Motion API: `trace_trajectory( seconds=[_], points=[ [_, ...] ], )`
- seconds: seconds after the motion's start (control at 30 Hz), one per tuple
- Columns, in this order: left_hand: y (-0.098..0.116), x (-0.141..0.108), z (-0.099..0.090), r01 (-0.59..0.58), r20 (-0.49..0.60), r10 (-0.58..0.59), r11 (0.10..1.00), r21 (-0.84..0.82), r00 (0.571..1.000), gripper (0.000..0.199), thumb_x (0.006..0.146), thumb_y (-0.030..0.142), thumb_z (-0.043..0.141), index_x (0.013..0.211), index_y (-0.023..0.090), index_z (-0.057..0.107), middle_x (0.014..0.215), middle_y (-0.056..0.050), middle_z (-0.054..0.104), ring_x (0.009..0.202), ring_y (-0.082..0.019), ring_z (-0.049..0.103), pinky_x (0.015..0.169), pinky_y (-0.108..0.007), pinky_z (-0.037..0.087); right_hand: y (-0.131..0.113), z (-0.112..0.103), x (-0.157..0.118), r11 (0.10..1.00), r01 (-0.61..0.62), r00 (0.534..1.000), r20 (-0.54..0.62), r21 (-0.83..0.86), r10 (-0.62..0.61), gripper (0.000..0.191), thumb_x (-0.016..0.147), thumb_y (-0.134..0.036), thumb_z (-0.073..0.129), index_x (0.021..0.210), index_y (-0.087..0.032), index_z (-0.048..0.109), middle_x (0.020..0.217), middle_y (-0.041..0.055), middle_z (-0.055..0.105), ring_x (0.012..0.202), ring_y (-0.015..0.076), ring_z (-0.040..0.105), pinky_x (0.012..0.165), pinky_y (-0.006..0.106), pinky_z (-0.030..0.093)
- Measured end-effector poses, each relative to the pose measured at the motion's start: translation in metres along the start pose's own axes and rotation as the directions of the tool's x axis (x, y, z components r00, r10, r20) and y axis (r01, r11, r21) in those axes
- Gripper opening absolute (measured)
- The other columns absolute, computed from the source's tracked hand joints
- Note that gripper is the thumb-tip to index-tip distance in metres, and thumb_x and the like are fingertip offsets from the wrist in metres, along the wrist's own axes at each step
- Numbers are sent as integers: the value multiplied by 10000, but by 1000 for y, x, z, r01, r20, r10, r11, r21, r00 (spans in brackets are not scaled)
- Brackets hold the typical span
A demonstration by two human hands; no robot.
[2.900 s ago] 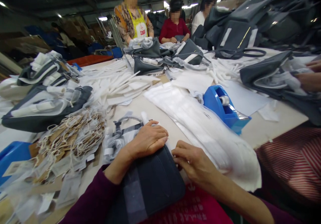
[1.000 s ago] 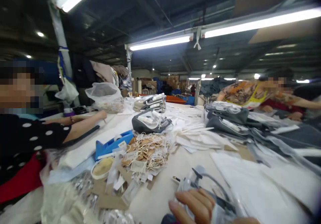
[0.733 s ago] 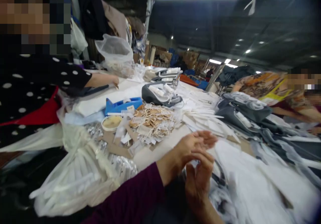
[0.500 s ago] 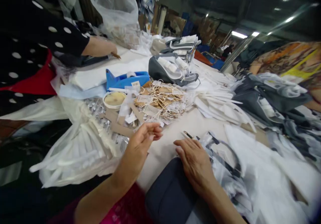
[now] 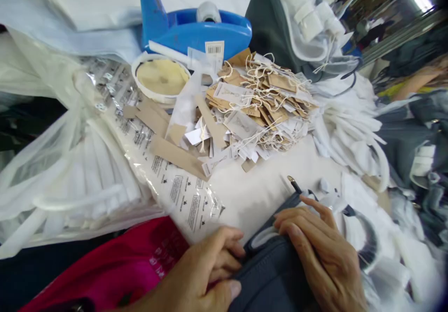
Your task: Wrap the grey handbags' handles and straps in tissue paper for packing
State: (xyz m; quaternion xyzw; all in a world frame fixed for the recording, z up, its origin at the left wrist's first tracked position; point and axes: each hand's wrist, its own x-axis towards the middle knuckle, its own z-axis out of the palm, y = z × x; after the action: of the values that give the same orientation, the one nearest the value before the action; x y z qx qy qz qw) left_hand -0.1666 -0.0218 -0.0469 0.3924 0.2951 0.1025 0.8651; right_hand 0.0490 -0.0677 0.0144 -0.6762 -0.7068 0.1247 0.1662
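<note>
A dark navy bag (image 5: 271, 272) lies at the front of the table, with a white strip showing inside its far edge. My left hand (image 5: 210, 272) is closed at the bag's left side, fingers curled and thumb over the fabric. From the right, my right hand (image 5: 320, 249) is closed over the far edge of the bag, fingers bent down onto it and index finger raised somewhat. Just past those fingers a short dark strap end with a metal tip (image 5: 294, 183) sticks out. What the fingertips press on is partly hidden.
Beyond the hands lies a heap of tan and white string tags (image 5: 266, 102). A blue tape dispenser (image 5: 196, 30) and a tape roll (image 5: 163, 79) stand behind it. Printed plastic bags (image 5: 189, 200) lie left, near a bundle of white tubes (image 5: 80, 181). A stuffed grey bag (image 5: 269, 27) stands behind.
My view has tipped down and closer to the table. My left hand has come down from the air to the bag, and my right hand now grips its far edge.
</note>
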Motion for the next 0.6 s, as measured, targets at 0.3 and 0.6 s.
trace_trajectory(
  seconds=[0.3, 0.6],
  points=[
    [6, 30, 17, 5, -35, 4, 970, 245, 999, 778, 705, 204, 666, 1434, 218, 393, 1243, -117, 612, 1096, -277, 608, 984, -385, 482, -2, -1, 2, 999, -39, 999, 38, 22, 38, 212, 932, -106, 410, 774, -200, 515, 750, -20, 576, 709, 120, 555, 1004, 393, 310],
    [-9, 47, 20, -281, 88, 268, 875, 395, 959, 769, 748, 364, 572, 1472, 317, 315, 1267, -33, 620, 1199, -280, 561, 1023, -403, 465, -2, 15, 6, 993, 1, 998, -66, -122, -9, 622, 999, -512, 86, 719, -191, 540, 705, 15, 544, 701, 153, 483, 840, 379, 337]
  ],
)
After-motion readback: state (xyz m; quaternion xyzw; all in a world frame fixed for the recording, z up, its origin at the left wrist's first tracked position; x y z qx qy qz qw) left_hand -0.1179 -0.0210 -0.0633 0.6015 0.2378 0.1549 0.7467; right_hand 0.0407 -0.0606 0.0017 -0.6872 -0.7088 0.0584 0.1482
